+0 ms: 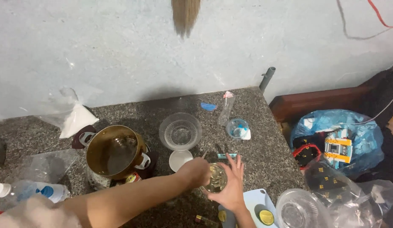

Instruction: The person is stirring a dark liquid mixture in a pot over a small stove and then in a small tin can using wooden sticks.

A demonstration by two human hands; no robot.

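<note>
Hands meet over a small glass [216,178] near the front of the dark speckled stone surface [264,152]. The right hand [232,185] cups the glass from the right side, fingers spread around its wall, so its grip is grasping the glass. The left hand [196,171], its arm crossing in from the lower left, sits at the glass's left rim with the fingers curled in a clenched grip around something thin; what it is cannot be told. Just in front, a pale blue cutting board [257,200] carries a lime half [266,217], with a clear ribbed bowl [298,209] to its right. Behind the hands lies a white lid [179,159], then a clear glass bowl [180,131] and, to the left, a brass-coloured pot [115,151]. A white plastic bag [72,116] lies against the wall.
</note>
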